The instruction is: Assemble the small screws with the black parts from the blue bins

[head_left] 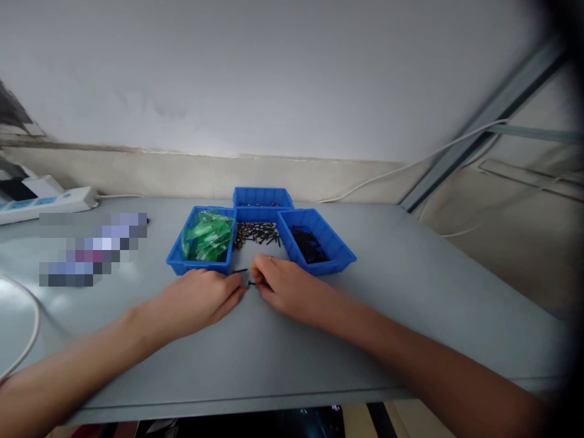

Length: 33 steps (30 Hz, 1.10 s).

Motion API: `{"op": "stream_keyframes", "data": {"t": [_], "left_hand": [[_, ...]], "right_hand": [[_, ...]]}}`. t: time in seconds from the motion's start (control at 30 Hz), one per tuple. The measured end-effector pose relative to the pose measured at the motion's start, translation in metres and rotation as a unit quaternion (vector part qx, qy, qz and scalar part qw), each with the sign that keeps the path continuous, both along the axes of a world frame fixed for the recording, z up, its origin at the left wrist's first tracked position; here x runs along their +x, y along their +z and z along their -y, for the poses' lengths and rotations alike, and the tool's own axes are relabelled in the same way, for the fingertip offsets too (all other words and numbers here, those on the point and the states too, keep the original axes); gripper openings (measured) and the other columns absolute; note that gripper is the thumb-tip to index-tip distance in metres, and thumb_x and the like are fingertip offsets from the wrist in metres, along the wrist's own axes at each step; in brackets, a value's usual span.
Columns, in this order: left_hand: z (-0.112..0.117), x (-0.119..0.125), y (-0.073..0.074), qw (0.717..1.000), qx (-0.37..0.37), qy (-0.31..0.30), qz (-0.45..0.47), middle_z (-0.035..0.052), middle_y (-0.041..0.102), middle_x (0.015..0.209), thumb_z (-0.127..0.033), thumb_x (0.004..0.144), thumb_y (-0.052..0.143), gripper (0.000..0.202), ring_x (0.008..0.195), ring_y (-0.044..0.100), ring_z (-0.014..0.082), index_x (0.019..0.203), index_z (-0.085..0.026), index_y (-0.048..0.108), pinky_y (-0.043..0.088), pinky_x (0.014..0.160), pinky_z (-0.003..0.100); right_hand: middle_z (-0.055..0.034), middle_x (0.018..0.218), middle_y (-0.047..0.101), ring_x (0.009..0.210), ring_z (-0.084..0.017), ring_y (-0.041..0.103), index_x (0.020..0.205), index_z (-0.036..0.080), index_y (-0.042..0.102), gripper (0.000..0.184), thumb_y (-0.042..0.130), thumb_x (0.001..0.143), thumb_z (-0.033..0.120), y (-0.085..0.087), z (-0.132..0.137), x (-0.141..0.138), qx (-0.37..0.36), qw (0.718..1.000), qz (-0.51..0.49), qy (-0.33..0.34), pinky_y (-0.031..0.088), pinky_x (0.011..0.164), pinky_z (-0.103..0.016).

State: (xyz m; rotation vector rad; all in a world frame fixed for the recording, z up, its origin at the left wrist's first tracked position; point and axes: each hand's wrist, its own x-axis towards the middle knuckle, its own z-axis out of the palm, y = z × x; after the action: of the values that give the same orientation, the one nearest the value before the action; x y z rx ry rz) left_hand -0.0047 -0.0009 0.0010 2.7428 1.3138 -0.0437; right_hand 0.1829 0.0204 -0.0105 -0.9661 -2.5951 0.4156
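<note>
My left hand (205,295) is closed, thumb and index finger pressed together, just in front of the left blue bin. A thin black screw (239,271) sticks out by its fingers; where it is gripped is hidden. Opposite it, my right hand (285,283) is pinched on another black screw (252,283), whose end points toward my left thumb. The fingertips of both hands are close but apart. Behind them a loose pile of black and brassy screws (260,233) lies on the table between the bins.
The left blue bin (201,266) holds green plastic packets (210,234). Dark screws fill part of the right blue bin (335,249); a third blue bin (263,214) stands behind. A pixelated object (98,246) and power strip (50,205) are left on the grey table (274,359).
</note>
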Motion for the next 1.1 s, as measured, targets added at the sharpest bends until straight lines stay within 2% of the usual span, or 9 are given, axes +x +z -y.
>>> {"op": "stream_keyframes", "data": {"t": [0.1, 0.37, 0.53, 0.7, 0.8, 0.9, 1.1], "left_hand": [[0.0, 0.0, 0.001, 1.0, 0.006, 0.018, -0.006, 0.0053, 0.062, 0.069, -0.033, 0.089, 0.03, 0.03, 0.063, 0.062, 0.0199, 0.091, -0.016, 0.055, 0.041, 0.052, 0.027], [0.001, 0.001, 0.002, 0.999, -0.014, -0.029, 0.012, 0.0041, 0.064, 0.072, -0.03, 0.089, 0.032, 0.027, 0.062, 0.062, 0.0171, 0.096, -0.017, 0.055, 0.042, 0.051, 0.024], [0.001, 0.003, 0.001, 1.0, -0.011, 0.019, -0.019, 0.006, 0.064, 0.074, -0.029, 0.09, 0.029, 0.028, 0.065, 0.063, 0.0213, 0.097, -0.017, 0.054, 0.045, 0.056, 0.029], [0.004, 0.006, 0.0, 0.998, 0.02, 0.038, -0.049, 0.0051, 0.063, 0.067, -0.036, 0.089, 0.027, 0.033, 0.058, 0.062, 0.0252, 0.108, -0.017, 0.047, 0.046, 0.05, 0.034], [0.004, 0.006, -0.004, 0.996, 0.034, 0.048, -0.063, 0.0053, 0.063, 0.066, -0.038, 0.089, 0.027, 0.036, 0.058, 0.062, 0.0266, 0.11, -0.017, 0.047, 0.046, 0.048, 0.035], [0.003, 0.004, -0.006, 0.996, 0.042, 0.048, -0.067, 0.0062, 0.064, 0.066, -0.039, 0.089, 0.026, 0.039, 0.057, 0.062, 0.0274, 0.114, -0.016, 0.047, 0.046, 0.048, 0.036], [0.003, 0.005, -0.002, 0.997, 0.035, 0.042, -0.06, 0.0068, 0.065, 0.068, -0.039, 0.09, 0.026, 0.043, 0.061, 0.063, 0.0271, 0.121, -0.016, 0.043, 0.047, 0.052, 0.037]], "right_hand": [[0.0037, 0.07, 0.047, 0.061, -0.009, 0.044, 0.077, 0.02, 0.036, 0.017, 0.042, 0.072, 0.005, 0.002, 0.0, -0.001, -0.04, 0.999, -0.022, 0.024, 0.032, 0.054, -0.021], [0.0028, 0.072, 0.046, 0.063, -0.01, 0.043, 0.074, 0.02, 0.035, 0.017, 0.042, 0.074, 0.005, 0.002, 0.0, -0.002, -0.068, 0.996, -0.031, 0.056, 0.034, 0.058, -0.022], [0.0007, 0.076, 0.046, 0.069, -0.011, 0.044, 0.076, 0.019, 0.037, 0.015, 0.041, 0.074, 0.005, -0.002, -0.002, -0.003, -0.053, 0.996, -0.023, 0.065, 0.035, 0.064, -0.024], [-0.0001, 0.078, 0.048, 0.07, -0.011, 0.045, 0.079, 0.019, 0.039, 0.015, 0.041, 0.075, 0.004, -0.001, -0.002, -0.002, -0.052, 0.996, -0.022, 0.071, 0.036, 0.065, -0.023], [-0.001, 0.078, 0.049, 0.071, -0.012, 0.046, 0.081, 0.018, 0.042, 0.013, 0.042, 0.076, 0.006, 0.0, -0.001, -0.002, -0.035, 0.997, -0.004, 0.064, 0.038, 0.066, -0.024], [-0.0057, 0.084, 0.052, 0.08, -0.015, 0.049, 0.085, 0.014, 0.048, 0.008, 0.044, 0.079, 0.011, 0.0, -0.001, -0.002, 0.017, 0.998, 0.037, 0.047, 0.04, 0.074, -0.028], [-0.0136, 0.103, 0.057, 0.104, -0.02, 0.048, 0.1, 0.008, 0.056, 0.025, 0.043, 0.083, 0.02, -0.011, -0.001, -0.003, 0.076, 0.995, 0.067, 0.011, 0.034, 0.094, -0.034]]}}
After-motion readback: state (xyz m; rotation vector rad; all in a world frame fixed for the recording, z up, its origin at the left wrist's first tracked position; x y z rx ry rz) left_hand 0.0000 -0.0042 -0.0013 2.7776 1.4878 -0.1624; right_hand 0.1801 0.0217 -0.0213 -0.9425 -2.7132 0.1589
